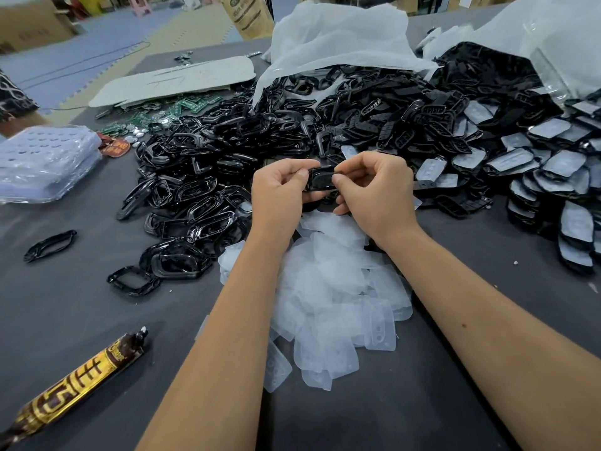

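Head view: L hand (279, 187) & R hand (374, 187) meet at centre above the table (81, 304). Both pinch one small black shell (322, 179) btwn thumb & curled fingers, L on its left end, R on its right end. Shell is held up off the table, just past the near pile of clear pads (328, 288) & at the near edge of the big heap of black frames (201, 177). Can't tell if a pad sits inside it. Pads lie under & btwn the forearms. A lone frame (50, 245) lies at left, well apart from the heap. Far right: stacked shells (553, 164) w/ pale inserts showing. Behind the heap is a white bag (338, 37). Green boards (182, 109) at back left, clear trays (45, 161) at left edge. Brown-gold tube (74, 375) lies near left, at a slant.
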`<action>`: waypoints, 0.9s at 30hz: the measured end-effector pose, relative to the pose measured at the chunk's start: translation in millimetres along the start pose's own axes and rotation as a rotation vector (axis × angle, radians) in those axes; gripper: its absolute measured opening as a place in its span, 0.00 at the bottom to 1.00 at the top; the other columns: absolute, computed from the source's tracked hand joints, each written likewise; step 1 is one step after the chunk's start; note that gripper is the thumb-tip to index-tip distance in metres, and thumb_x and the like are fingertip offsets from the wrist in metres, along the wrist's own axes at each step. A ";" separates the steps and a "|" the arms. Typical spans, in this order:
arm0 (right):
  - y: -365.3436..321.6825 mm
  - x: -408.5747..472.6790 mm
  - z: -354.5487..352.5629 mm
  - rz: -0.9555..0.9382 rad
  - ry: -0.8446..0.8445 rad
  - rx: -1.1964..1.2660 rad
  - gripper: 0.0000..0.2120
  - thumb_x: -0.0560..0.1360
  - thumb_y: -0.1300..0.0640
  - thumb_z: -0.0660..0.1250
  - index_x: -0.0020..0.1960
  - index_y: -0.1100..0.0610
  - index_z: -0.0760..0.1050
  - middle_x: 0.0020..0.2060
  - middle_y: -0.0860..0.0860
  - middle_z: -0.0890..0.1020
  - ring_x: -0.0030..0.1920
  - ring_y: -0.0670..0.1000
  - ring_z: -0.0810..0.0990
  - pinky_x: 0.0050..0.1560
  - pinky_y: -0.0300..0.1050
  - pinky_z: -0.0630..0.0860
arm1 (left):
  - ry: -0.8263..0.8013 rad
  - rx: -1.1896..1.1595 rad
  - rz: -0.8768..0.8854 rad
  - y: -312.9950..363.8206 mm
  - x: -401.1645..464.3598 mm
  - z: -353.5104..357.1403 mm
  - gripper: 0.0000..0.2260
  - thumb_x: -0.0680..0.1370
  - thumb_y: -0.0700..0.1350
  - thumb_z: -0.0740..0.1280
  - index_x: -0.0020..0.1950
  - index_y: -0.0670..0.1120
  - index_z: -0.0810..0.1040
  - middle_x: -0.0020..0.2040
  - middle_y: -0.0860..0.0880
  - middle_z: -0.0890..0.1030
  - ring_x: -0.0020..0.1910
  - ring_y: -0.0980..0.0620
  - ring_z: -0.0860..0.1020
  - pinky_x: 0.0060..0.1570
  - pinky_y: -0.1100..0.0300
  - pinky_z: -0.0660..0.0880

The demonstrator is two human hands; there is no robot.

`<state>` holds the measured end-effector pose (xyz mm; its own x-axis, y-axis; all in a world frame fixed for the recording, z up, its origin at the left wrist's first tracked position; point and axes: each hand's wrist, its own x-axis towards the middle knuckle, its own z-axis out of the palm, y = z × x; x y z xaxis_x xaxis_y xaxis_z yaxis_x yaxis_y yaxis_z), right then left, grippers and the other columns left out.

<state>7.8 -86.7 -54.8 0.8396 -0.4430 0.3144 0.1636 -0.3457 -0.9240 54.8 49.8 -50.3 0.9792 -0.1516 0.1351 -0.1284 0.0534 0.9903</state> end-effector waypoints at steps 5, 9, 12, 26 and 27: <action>0.1 0.5 -0.6 0.010 0.018 0.030 0.03 0.76 0.66 0.73 0.45 0.60 0.82 0.34 0.53 0.84 0.26 0.52 0.84 0.28 0.50 0.83 | 0.003 -0.051 -0.069 1.4 1.6 -2.2 0.15 0.84 0.33 0.60 0.48 0.42 0.86 0.50 0.39 0.85 0.43 0.46 0.86 0.40 0.64 0.81; 0.9 0.9 -0.3 0.002 0.009 0.054 0.02 0.76 0.65 0.73 0.45 0.59 0.83 0.34 0.54 0.85 0.26 0.53 0.84 0.28 0.49 0.83 | -0.008 -0.116 -0.102 2.0 3.1 -4.8 0.15 0.84 0.32 0.59 0.49 0.40 0.85 0.46 0.39 0.87 0.40 0.44 0.87 0.38 0.64 0.81; 1.1 1.2 -0.5 -0.001 -0.001 0.056 0.03 0.77 0.65 0.72 0.46 0.59 0.83 0.34 0.53 0.85 0.26 0.52 0.84 0.28 0.50 0.83 | -0.016 -0.112 -0.094 1.8 2.9 -4.8 0.14 0.84 0.32 0.59 0.50 0.39 0.85 0.47 0.39 0.86 0.40 0.44 0.87 0.39 0.64 0.81; 2.6 2.1 -1.7 0.019 0.105 -0.083 0.13 0.70 0.55 0.81 0.49 0.56 0.80 0.35 0.48 0.83 0.33 0.49 0.84 0.35 0.52 0.84 | -0.021 0.009 -0.014 0.8 -1.6 -5.7 0.09 0.76 0.30 0.72 0.50 0.42 0.83 0.41 0.44 0.87 0.37 0.50 0.85 0.41 0.62 0.80; 2.3 3.0 -2.5 0.061 0.071 0.000 0.14 0.70 0.57 0.81 0.51 0.56 0.79 0.36 0.49 0.84 0.33 0.50 0.85 0.33 0.51 0.84 | -0.020 -0.016 -0.016 1.7 -2.1 -5.7 0.09 0.76 0.29 0.72 0.50 0.42 0.83 0.40 0.45 0.87 0.37 0.51 0.84 0.40 0.63 0.80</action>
<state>9.5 -90.9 -55.5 0.8089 -0.5211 0.2724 0.1133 -0.3164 -0.9418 53.5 55.9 -49.1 0.9777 -0.1724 0.1200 -0.1100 0.0667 0.9917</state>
